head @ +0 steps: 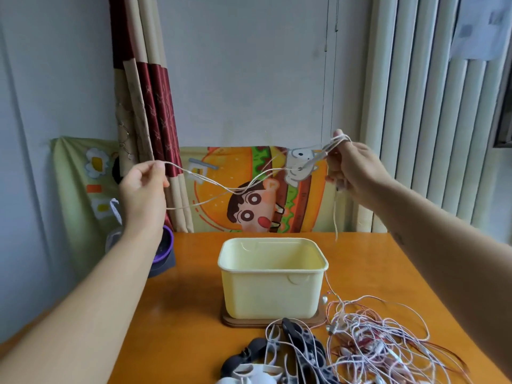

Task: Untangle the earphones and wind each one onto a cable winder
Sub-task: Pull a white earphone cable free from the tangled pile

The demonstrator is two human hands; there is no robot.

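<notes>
A white earphone cable (221,184) hangs stretched in the air between my two raised hands, above the table. My left hand (144,189) pinches one end of its strands. My right hand (352,167) holds a white cable winder (297,169) with the cable looped over its fingers; a loose end (335,214) dangles below that hand. A tangled heap of white and pink earphones (388,345) lies at the table's front right. Black and white cable winders (279,356) lie in a pile at the front middle.
A pale yellow plastic tub (273,297) stands on a brown wooden base (273,322) in the middle of the orange table (180,314). A purple-rimmed object (166,250) sits at the table's back left corner. A cartoon cloth and curtain hang behind.
</notes>
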